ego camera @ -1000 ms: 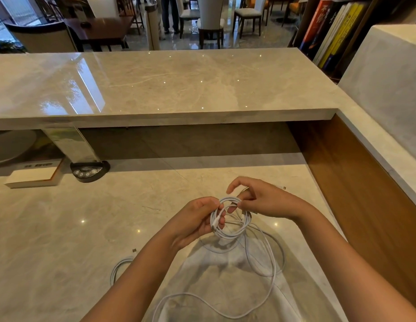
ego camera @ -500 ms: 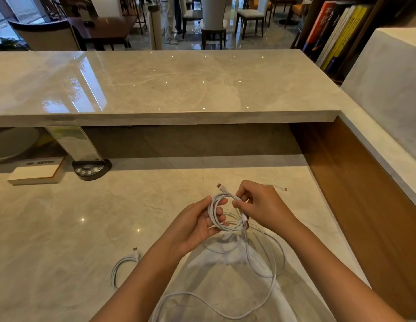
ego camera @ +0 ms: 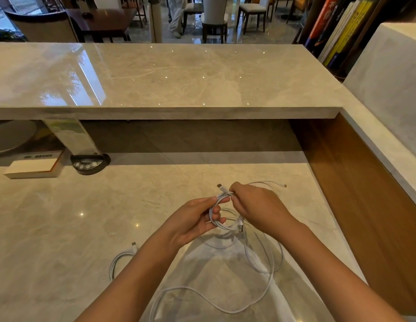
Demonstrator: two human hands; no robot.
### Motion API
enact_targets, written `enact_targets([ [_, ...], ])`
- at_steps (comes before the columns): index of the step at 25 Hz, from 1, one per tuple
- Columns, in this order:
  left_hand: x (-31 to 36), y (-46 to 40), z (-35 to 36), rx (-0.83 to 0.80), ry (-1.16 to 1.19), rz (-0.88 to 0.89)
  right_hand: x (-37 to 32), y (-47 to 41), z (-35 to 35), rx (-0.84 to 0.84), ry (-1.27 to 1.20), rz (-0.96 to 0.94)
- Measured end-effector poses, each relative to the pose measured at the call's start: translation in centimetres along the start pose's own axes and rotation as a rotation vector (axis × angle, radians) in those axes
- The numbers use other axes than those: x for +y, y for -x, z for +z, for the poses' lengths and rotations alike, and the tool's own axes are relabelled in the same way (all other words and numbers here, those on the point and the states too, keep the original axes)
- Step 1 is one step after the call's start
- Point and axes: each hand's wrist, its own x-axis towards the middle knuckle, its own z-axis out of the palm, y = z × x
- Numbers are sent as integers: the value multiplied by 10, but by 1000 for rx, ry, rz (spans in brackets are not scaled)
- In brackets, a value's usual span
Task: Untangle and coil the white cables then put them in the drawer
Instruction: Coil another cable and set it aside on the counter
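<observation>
A small coil of white cable [ego camera: 222,225] hangs between both hands above the marble desk [ego camera: 63,228]. My left hand [ego camera: 193,221] holds the coil's left side with its fingers through the loops. My right hand [ego camera: 255,205] pinches the coil's top, and a plug end [ego camera: 222,187] sticks out past its fingers. A USB plug [ego camera: 241,228] dangles at the coil's lower right. Loose white cable loops [ego camera: 260,275] trail over the desk below my hands. Another cable end [ego camera: 283,185] lies behind my right hand. A further white cable [ego camera: 118,259] lies left of my left forearm. No drawer is in view.
A raised marble counter [ego camera: 179,77] runs across the back, with a wooden side panel [ego camera: 365,205] on the right. Under the counter at left sit a white box [ego camera: 32,168] and a black device with buttons [ego camera: 88,162]. Books [ego camera: 337,31] stand at the far right.
My right hand has moved from above the coil to its top edge and closed on the cable there. The plug end now sticks out past its fingers.
</observation>
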Motion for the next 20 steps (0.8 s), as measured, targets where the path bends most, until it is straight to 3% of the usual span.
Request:
enact_targets([
  [2, -1, 0, -2, 3, 35, -33, -4, -1, 2, -15, -85, 26],
  [5, 2, 1, -3, -3, 59, -89, 7, -4, -7, -26, -579, 116],
  [10, -4, -2, 0, 76, 43, -129, 20, -5, -5, -310, -898, 211],
  [13, -10, 0, 1, 202, -300, 138, 22, -5, 6, -189, -1011, 383],
  [17, -15, -5, -10, 367, -1023, 595, 17, -9, 12, -58, -1023, 432],
  [20, -11, -8, -19, 326, -1194, 699, 13, -11, 13, -9, -998, 407],
])
